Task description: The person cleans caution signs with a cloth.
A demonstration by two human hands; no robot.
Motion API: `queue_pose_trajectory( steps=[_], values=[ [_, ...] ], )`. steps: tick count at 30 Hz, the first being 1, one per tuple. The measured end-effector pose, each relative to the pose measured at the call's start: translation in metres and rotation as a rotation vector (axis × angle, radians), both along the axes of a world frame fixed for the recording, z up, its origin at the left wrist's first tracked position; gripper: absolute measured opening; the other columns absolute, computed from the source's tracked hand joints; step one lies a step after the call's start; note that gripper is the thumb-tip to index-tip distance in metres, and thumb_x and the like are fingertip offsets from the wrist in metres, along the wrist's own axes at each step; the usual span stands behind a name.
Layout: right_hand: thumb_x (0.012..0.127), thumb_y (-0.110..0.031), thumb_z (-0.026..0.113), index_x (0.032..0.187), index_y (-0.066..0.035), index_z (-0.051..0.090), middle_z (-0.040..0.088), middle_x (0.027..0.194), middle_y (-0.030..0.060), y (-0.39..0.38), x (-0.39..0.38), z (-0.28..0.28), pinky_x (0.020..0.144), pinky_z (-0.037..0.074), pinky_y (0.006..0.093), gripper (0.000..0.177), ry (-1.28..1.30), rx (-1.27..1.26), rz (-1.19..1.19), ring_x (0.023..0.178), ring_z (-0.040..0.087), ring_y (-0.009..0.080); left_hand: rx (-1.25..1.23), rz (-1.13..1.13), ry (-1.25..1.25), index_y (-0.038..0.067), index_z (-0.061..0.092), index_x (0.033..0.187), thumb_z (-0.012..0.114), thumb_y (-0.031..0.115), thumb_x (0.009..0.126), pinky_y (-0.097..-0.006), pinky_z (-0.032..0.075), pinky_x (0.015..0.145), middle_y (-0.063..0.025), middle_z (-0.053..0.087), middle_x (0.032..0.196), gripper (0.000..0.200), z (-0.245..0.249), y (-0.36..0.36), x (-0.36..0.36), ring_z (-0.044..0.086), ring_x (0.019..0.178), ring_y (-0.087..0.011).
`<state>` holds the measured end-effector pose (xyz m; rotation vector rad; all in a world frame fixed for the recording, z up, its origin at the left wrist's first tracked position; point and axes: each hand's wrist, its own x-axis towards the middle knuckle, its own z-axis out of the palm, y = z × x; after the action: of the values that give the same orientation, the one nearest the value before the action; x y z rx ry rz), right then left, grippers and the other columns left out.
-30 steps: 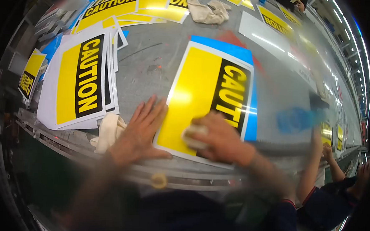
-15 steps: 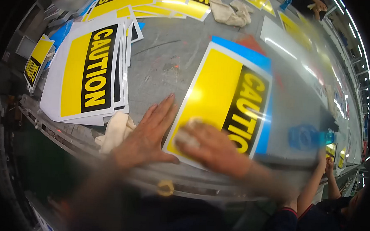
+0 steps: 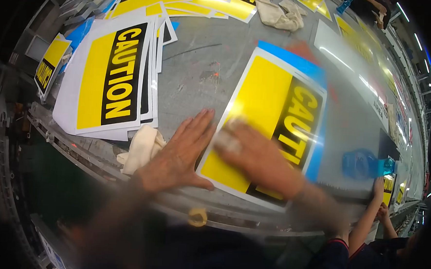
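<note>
A yellow and black caution sign (image 3: 261, 90) with a white border lies flat on the grey table, over a blue sheet (image 3: 297, 63) that shows along its far and right edges. My right hand (image 3: 260, 159), smeared by motion, presses a small white cloth (image 3: 229, 141) onto the sign's yellow part. My left hand (image 3: 180, 149) lies flat at the sign's left edge, fingers stretched and thumb out towards its near corner. Just left of that hand, a crumpled cream cloth (image 3: 144, 148) rests at the table's front edge.
A stack of caution signs (image 3: 94, 79) lies at left, more signs (image 3: 154, 0) at the back. Another cream cloth (image 3: 280, 16) sits far off. On the right are a blue bottle (image 3: 360, 164) and a co-worker's arms (image 3: 369, 218). A yellow ring (image 3: 197, 217) is near the front edge.
My right hand has slid the cloth a little farther up the sign, away from me. The left hand stays at the sign's edge. The whole view has shifted slightly.
</note>
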<state>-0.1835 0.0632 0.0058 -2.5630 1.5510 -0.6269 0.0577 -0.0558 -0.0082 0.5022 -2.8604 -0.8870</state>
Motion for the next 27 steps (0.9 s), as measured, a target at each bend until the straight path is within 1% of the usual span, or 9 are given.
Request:
queue_pose_trajectory(
  steps=[2, 5, 8, 12, 13, 17, 19, 22, 27],
  values=[
    [0.098, -0.015, 0.069, 0.132, -0.014, 0.073, 0.066, 0.144, 0.0188, 0.007, 0.017, 0.007, 0.118, 0.052, 0.0499, 0.035, -0.036, 0.094, 0.184, 0.137, 0.064, 0.0405, 0.009, -0.026, -0.023, -0.007, 0.025, 0.171, 0.103, 0.056, 0.065, -0.0590, 0.016, 0.138, -0.0272, 0.018, 0.182, 0.146, 0.001, -0.001, 0.000, 0.012, 0.171, -0.0435],
    [0.098, -0.013, 0.069, 0.136, -0.015, 0.074, 0.068, 0.144, 0.0186, -0.030, -0.038, -0.015, 0.117, 0.053, 0.0477, 0.038, 0.072, -0.067, -0.086, 0.137, 0.065, 0.0384, -0.011, -0.040, -0.073, -0.006, 0.024, 0.172, 0.101, 0.058, 0.067, -0.0600, 0.015, 0.138, -0.0248, 0.018, 0.183, 0.145, 0.002, -0.001, -0.001, 0.009, 0.172, -0.0432],
    [0.099, -0.012, 0.067, 0.138, -0.017, 0.074, 0.069, 0.144, 0.0191, -0.078, -0.082, 0.008, 0.116, 0.054, 0.0467, 0.040, 0.027, 0.077, -0.381, 0.139, 0.065, 0.0381, -0.005, -0.037, -0.084, -0.004, 0.021, 0.173, 0.099, 0.060, 0.070, -0.0601, 0.014, 0.138, -0.0250, 0.018, 0.183, 0.144, 0.003, 0.003, -0.001, 0.008, 0.172, -0.0437],
    [0.100, -0.012, 0.064, 0.137, -0.017, 0.074, 0.069, 0.145, 0.0183, -0.036, -0.039, -0.014, 0.118, 0.052, 0.0453, 0.039, 0.056, -0.053, 0.072, 0.139, 0.066, 0.0368, -0.023, -0.049, -0.099, -0.006, 0.023, 0.172, 0.097, 0.061, 0.072, -0.0613, 0.014, 0.138, -0.0272, 0.019, 0.182, 0.141, 0.005, 0.000, 0.000, 0.010, 0.171, -0.0454],
    [0.101, -0.012, 0.063, 0.137, -0.018, 0.074, 0.067, 0.148, 0.0186, -0.036, -0.027, 0.016, 0.120, 0.052, 0.0462, 0.039, 0.107, 0.063, 0.088, 0.139, 0.065, 0.0373, -0.024, -0.055, -0.108, -0.007, 0.024, 0.172, 0.097, 0.061, 0.073, -0.0617, 0.014, 0.137, -0.0276, 0.019, 0.182, 0.141, 0.004, -0.001, -0.001, 0.010, 0.171, -0.0457],
    [0.098, -0.009, 0.067, 0.134, -0.018, 0.076, 0.068, 0.144, 0.0150, -0.103, -0.120, -0.022, 0.112, 0.056, 0.0450, 0.038, 0.073, -0.114, -0.279, 0.136, 0.066, 0.0352, -0.050, -0.064, -0.132, -0.008, 0.026, 0.171, 0.096, 0.063, 0.074, -0.0626, 0.015, 0.137, -0.0278, 0.021, 0.181, 0.139, 0.006, -0.001, -0.003, 0.011, 0.170, -0.0466],
    [0.096, -0.011, 0.071, 0.132, -0.019, 0.077, 0.068, 0.145, 0.0138, -0.121, -0.124, -0.011, 0.111, 0.056, 0.0439, 0.037, 0.030, -0.020, -0.403, 0.136, 0.066, 0.0346, -0.048, -0.067, -0.132, -0.008, 0.026, 0.171, 0.096, 0.064, 0.073, -0.0627, 0.015, 0.137, -0.0274, 0.021, 0.181, 0.140, 0.006, 0.000, -0.004, 0.011, 0.171, -0.0467],
    [0.093, -0.006, 0.074, 0.132, -0.021, 0.076, 0.065, 0.149, 0.0130, -0.108, -0.090, -0.010, 0.114, 0.053, 0.0439, 0.042, 0.091, -0.048, -0.129, 0.139, 0.064, 0.0331, -0.046, -0.068, -0.148, -0.006, 0.025, 0.172, 0.096, 0.065, 0.072, -0.0642, 0.015, 0.136, -0.0268, 0.019, 0.182, 0.141, 0.007, -0.002, -0.004, 0.011, 0.171, -0.0468],
    [0.096, -0.009, 0.071, 0.130, -0.019, 0.076, 0.065, 0.150, 0.0130, -0.141, -0.123, -0.013, 0.110, 0.056, 0.0442, 0.036, -0.018, -0.050, -0.376, 0.137, 0.065, 0.0342, -0.059, -0.055, -0.132, -0.005, 0.025, 0.172, 0.098, 0.062, 0.071, -0.0665, 0.014, 0.136, -0.0266, 0.019, 0.183, 0.142, 0.004, 0.000, -0.003, 0.010, 0.171, -0.0466]
  ],
)
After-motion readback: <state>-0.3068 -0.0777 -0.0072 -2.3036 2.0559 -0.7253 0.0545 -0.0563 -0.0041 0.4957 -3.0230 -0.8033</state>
